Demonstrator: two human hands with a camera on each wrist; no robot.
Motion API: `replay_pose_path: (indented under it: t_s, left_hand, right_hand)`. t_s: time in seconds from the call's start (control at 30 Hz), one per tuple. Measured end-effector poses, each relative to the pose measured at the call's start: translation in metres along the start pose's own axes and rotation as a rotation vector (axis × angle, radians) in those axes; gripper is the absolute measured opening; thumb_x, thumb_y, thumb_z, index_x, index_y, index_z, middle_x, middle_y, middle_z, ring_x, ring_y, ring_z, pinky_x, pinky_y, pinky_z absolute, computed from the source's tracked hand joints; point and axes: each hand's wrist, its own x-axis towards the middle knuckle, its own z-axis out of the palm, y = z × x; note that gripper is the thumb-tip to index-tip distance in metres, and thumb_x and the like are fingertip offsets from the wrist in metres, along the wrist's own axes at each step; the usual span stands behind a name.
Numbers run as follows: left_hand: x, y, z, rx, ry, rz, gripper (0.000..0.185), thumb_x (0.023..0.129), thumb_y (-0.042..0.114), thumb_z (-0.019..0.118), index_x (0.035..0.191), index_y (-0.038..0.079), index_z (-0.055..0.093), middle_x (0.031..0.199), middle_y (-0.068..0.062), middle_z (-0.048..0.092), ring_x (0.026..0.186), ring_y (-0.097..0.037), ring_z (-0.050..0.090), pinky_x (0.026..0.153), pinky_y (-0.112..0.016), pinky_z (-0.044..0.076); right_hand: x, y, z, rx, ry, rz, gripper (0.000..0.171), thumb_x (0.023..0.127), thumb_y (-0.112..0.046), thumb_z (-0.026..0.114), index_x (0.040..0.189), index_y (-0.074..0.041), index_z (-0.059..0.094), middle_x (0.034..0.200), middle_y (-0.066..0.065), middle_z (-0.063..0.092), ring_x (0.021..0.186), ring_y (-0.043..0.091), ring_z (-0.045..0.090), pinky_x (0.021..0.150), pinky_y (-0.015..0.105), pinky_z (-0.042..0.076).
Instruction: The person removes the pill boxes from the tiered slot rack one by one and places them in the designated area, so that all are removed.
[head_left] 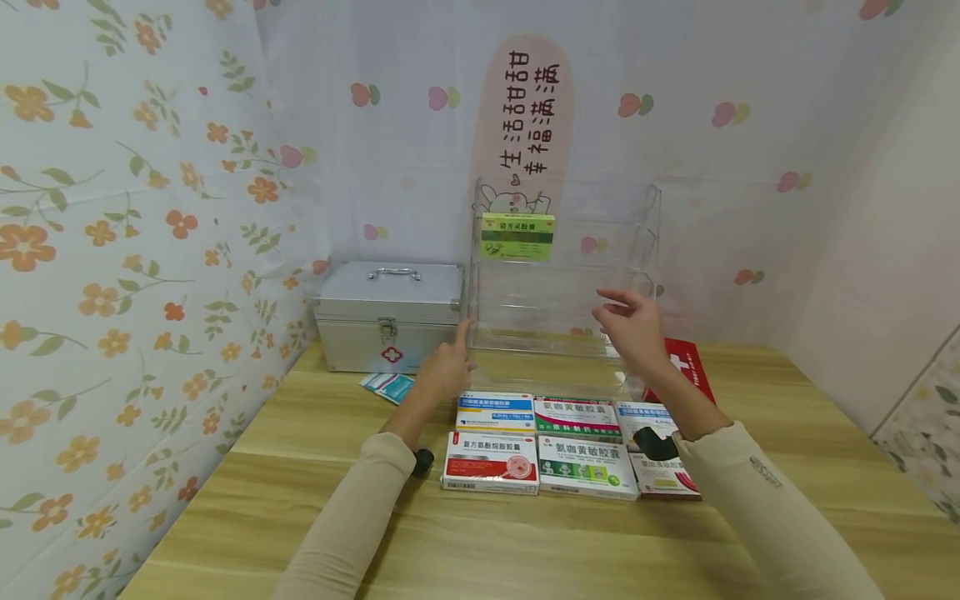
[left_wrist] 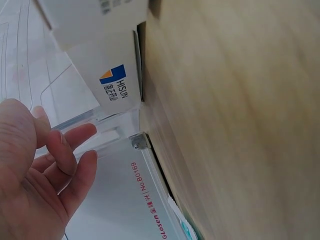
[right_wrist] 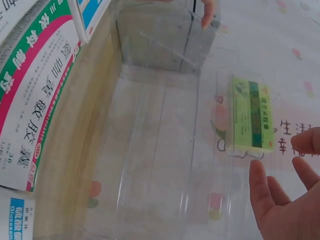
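Observation:
A clear tiered display rack (head_left: pixel 555 329) stands against the back wall. On its top tier, at the left, a green medicine box (head_left: pixel 517 237) leans upright. My left hand (head_left: pixel 444 367) is at the rack's left side, its index finger extended along the edge and the other fingers loosely bent; whether it presses on the rack is hard to tell. In front of the rack's right half my right hand (head_left: pixel 633 329) hovers with fingers apart and nothing between them. Below the rack lie several medicine boxes in two rows, among them a red-and-white box (head_left: pixel 491 462) and a green-and-white box (head_left: pixel 585 467).
Left of the rack sits a silver first-aid case (head_left: pixel 386 321) with a handle on its lid. A teal-and-white packet (head_left: pixel 390 387) lies before it. Behind my right forearm is a red first-aid kit item (head_left: pixel 686 371). Everything stands on a wooden table (head_left: pixel 255 500).

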Motion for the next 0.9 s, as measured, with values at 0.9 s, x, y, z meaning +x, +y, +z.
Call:
replay_pose_path:
  t_s: [0.9]
  left_hand:
    - [-0.001,0.002,0.000,0.013,-0.014,-0.011,0.084,0.096,0.015,0.065,0.154,0.033,0.006,0.074,-0.007,0.058,0.052,-0.020,0.055,0.044,-0.029,0.045]
  right_hand:
    - [0.068,-0.021,0.037,-0.134,0.033,-0.191,0.035,0.090,-0.011,0.066,0.124,-0.001,0.066,0.139,0.017,0.056,0.120,0.038,0.055,0.091,0.050,0.050]
